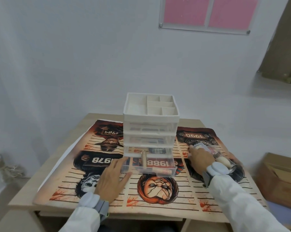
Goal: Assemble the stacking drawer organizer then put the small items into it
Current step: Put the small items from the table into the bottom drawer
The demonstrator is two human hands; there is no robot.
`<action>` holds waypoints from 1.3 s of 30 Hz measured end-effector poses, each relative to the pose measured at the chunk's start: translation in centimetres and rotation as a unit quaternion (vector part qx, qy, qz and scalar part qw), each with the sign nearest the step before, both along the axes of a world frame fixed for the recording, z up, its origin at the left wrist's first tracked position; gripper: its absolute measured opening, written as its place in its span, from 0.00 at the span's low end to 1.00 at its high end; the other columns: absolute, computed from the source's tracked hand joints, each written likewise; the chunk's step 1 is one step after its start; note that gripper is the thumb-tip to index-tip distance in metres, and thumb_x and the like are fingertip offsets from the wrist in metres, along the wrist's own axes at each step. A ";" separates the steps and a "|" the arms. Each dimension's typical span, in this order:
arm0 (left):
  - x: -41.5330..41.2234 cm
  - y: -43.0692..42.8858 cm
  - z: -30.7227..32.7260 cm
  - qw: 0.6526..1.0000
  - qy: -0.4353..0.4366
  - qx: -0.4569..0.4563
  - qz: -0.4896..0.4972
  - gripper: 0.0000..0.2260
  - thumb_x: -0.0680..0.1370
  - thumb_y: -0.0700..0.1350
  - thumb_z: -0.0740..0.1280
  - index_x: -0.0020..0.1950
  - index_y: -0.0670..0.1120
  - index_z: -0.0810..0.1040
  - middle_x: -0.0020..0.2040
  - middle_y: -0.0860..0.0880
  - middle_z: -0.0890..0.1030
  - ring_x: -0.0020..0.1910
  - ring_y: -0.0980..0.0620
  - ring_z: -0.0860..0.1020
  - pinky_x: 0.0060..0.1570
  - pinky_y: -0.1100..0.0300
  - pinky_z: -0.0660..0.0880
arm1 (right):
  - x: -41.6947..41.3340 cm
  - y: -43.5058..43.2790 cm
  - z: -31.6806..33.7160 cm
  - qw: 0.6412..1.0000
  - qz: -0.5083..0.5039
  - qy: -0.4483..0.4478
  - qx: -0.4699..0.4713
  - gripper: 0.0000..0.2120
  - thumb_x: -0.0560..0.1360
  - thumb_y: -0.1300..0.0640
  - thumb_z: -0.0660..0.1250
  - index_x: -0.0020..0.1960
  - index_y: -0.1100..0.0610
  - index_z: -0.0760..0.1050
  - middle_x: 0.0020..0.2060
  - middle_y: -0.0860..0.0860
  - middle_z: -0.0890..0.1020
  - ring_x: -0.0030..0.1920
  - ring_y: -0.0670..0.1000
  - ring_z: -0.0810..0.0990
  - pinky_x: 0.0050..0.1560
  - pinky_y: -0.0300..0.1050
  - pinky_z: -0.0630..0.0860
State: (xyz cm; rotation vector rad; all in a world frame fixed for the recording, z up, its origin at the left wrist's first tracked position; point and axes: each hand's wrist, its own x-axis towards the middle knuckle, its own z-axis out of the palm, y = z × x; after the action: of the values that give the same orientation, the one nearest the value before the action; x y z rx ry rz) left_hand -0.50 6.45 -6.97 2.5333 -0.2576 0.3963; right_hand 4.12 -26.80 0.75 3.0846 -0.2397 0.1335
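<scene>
A white stacking drawer organizer [150, 121] stands upright on the printed mat, with a divided open tray on top and three clear drawers below. The bottom drawer [151, 164] is pulled out toward me and holds a slim gold tube and a small copper-coloured item. My left hand [113, 178] lies flat with fingers spread, its fingertips touching the drawer's left front corner. My right hand [200, 158] reaches to the right of the organizer, with its fingers around a clear tube [223, 156] that holds small items and lies on the mat.
A horror-print mat [158, 195] covers the wooden table [94, 118], which stands against a white wall. Cardboard boxes [278, 178] sit on the floor at the right. A tangle of cord [6, 166] lies on the floor at the left.
</scene>
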 end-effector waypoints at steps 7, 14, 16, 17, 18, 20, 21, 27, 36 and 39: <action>-0.1 -0.1 0.0 1.000 -0.001 0.000 0.003 0.26 0.80 0.60 0.63 0.76 0.57 0.63 0.66 0.56 0.72 0.53 0.59 0.75 0.50 0.64 0.73 | -0.9 7.5 4.2 0.945 0.024 -0.082 0.316 0.12 0.79 0.50 0.66 0.47 0.57 0.83 0.39 0.50 0.86 0.36 0.46 0.82 0.40 0.37 0.81; -0.3 -0.1 0.3 1.000 -0.001 0.005 0.004 0.26 0.80 0.60 0.63 0.76 0.58 0.62 0.67 0.56 0.72 0.54 0.60 0.75 0.51 0.63 0.74 | 0.3 11.4 2.2 0.989 0.039 0.032 0.138 0.16 0.81 0.49 0.65 0.61 0.61 0.76 0.54 0.57 0.82 0.45 0.54 0.81 0.44 0.46 0.79; -0.4 0.0 0.2 1.000 -0.003 0.001 0.003 0.26 0.80 0.60 0.63 0.76 0.58 0.62 0.68 0.56 0.72 0.55 0.60 0.75 0.52 0.63 0.74 | 0.0 11.7 1.6 0.994 0.050 0.036 0.093 0.18 0.81 0.44 0.66 0.59 0.59 0.77 0.52 0.56 0.83 0.47 0.54 0.84 0.46 0.46 0.81; -0.4 0.0 0.2 1.000 -0.002 -0.006 0.002 0.27 0.80 0.60 0.64 0.77 0.58 0.61 0.69 0.55 0.72 0.56 0.59 0.75 0.54 0.62 0.75 | -0.2 11.8 1.4 0.995 0.051 0.020 0.086 0.20 0.80 0.40 0.65 0.54 0.58 0.78 0.48 0.55 0.84 0.44 0.54 0.84 0.44 0.46 0.82; -0.4 0.0 0.3 1.000 0.003 -0.025 0.000 0.28 0.79 0.59 0.65 0.77 0.58 0.61 0.70 0.55 0.72 0.59 0.59 0.75 0.57 0.60 0.76 | -0.4 11.9 1.2 0.995 0.049 -0.001 0.090 0.23 0.79 0.36 0.64 0.48 0.58 0.78 0.43 0.53 0.83 0.40 0.52 0.83 0.42 0.44 0.81; -0.6 0.4 1.1 0.994 0.030 -0.109 -0.005 0.33 0.78 0.56 0.69 0.79 0.61 0.57 0.71 0.55 0.73 0.61 0.59 0.77 0.62 0.53 0.77 | -1.1 11.3 1.4 0.989 0.060 -0.045 0.128 0.28 0.77 0.30 0.60 0.44 0.56 0.78 0.37 0.50 0.82 0.37 0.50 0.82 0.40 0.43 0.82; -0.6 0.8 1.6 0.989 0.045 -0.141 -0.006 0.38 0.77 0.55 0.72 0.80 0.61 0.54 0.71 0.55 0.73 0.60 0.59 0.78 0.63 0.50 0.78 | -1.3 10.5 1.6 0.980 0.078 -0.076 0.164 0.29 0.75 0.28 0.61 0.46 0.55 0.79 0.38 0.49 0.83 0.38 0.49 0.82 0.43 0.44 0.83; 1.1 2.2 4.9 0.985 0.144 -0.099 -0.012 0.57 0.67 0.60 0.80 0.83 0.53 0.44 0.82 0.50 0.60 0.76 0.51 0.67 0.74 0.46 0.67 | -3.3 4.3 2.7 0.926 0.152 -0.023 0.345 0.66 0.55 0.19 0.71 0.81 0.50 0.52 0.79 0.48 0.64 0.79 0.51 0.59 0.79 0.67 0.53; 5.3 0.9 6.3 0.964 0.186 -0.143 -0.123 0.52 0.67 0.54 0.82 0.81 0.58 0.51 0.68 0.65 0.68 0.69 0.60 0.67 0.72 0.54 0.65 | -1.1 3.9 -0.1 0.870 0.244 0.040 0.427 0.56 0.63 0.52 0.86 0.68 0.27 0.45 0.65 0.33 0.69 0.62 0.23 0.69 0.57 0.19 0.66; 6.5 0.2 5.5 0.978 0.121 -0.159 -0.065 0.42 0.69 0.50 0.81 0.78 0.55 0.61 0.64 0.63 0.72 0.66 0.59 0.71 0.67 0.56 0.69 | 0.1 4.2 -1.1 0.896 0.190 -0.019 0.400 0.48 0.66 0.46 0.83 0.76 0.44 0.57 0.67 0.40 0.71 0.65 0.37 0.72 0.59 0.28 0.70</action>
State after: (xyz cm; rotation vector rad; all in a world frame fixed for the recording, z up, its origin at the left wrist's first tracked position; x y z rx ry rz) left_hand 6.01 6.64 -1.43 2.2085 -0.2421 0.0672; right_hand 4.27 -22.58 -0.33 3.9111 0.4373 0.1337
